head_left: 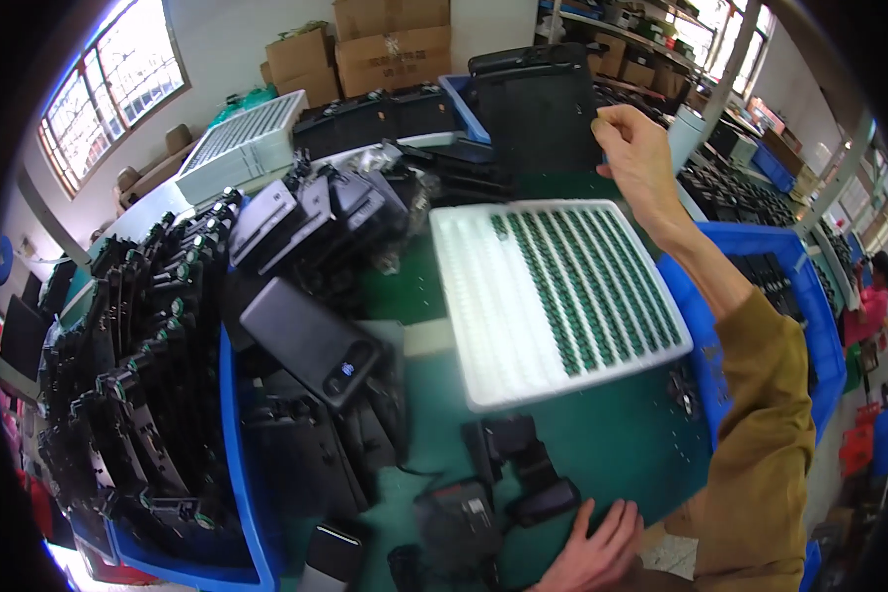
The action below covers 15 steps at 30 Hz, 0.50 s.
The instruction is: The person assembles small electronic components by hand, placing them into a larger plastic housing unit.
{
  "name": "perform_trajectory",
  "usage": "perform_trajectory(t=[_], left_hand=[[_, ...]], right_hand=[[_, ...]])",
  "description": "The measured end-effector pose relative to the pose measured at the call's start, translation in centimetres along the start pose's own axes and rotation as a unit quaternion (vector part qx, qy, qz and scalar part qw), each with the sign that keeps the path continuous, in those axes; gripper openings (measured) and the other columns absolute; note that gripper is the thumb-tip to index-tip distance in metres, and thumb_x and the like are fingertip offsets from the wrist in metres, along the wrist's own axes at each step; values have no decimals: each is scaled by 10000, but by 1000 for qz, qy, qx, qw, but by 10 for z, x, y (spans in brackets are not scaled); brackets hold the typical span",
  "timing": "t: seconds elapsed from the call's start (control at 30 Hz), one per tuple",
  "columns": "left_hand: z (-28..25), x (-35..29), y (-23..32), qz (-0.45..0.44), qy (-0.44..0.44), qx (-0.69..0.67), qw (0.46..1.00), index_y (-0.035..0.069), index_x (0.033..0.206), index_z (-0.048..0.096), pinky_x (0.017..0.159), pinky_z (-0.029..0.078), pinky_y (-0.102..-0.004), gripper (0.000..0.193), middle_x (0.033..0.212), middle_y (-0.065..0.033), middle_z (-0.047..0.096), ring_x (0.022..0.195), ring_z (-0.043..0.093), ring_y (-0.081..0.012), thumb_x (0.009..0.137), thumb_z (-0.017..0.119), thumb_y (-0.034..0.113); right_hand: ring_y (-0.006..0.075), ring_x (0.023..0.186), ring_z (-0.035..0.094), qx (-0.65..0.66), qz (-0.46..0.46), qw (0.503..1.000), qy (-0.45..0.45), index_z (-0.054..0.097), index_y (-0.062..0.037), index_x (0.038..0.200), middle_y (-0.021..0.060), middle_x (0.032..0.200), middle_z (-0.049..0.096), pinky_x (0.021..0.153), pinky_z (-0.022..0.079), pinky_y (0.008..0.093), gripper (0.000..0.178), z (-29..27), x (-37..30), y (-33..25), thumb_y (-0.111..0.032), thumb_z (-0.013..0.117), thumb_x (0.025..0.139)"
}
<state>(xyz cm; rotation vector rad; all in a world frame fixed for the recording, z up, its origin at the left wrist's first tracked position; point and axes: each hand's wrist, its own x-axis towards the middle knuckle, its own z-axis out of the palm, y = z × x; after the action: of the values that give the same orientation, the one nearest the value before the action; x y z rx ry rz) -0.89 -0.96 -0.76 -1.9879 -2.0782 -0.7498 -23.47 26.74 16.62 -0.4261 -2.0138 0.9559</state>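
Observation:
My right hand (643,163) is raised at the far side of the table, its fingers closed in a pinch by the right edge of a large upright black panel (535,118). Whether it grips that edge or some small thing, I cannot make out. Low on the green mat (641,444), near its front edge, my left hand (597,553) lies with fingers stretched out. Black plastic pieces (533,479) and a blurred dark boxy part (459,518) lie just left of it. Beyond them rests a white tray (488,370), its right part filled with rows of small green-and-dark parts.
A blue bin (252,503) packed with black frames stands at left. Dark phone-shaped cases (311,340) are heaped beside it. Another blue bin (827,296) is under my right forearm. Cardboard boxes (395,59) and a white tray stack (237,148) stand at the back.

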Motion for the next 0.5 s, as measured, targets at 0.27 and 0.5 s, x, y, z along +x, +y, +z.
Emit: perform_trajectory(t=[0.27,0.5], left_hand=[[-2,-4,3,-41,95,-108,989,-1,1134,652,979,438,-573,397,1233,-171,589,1134,588,-305,800,743,194],[-1,-9,3,-41,312,-200,928,7,818,651,874,515,-519,186,882,-139,630,801,630,-314,670,761,26]], right_hand=[[53,747,542,91,323,919,-208,651,-66,979,-44,828,584,578,443,223,121,-143,-174,-36,-160,618,911],[13,709,528,125,394,894,-174,623,-73,975,-56,851,595,527,418,179,65,-203,-282,-20,-133,605,959]])
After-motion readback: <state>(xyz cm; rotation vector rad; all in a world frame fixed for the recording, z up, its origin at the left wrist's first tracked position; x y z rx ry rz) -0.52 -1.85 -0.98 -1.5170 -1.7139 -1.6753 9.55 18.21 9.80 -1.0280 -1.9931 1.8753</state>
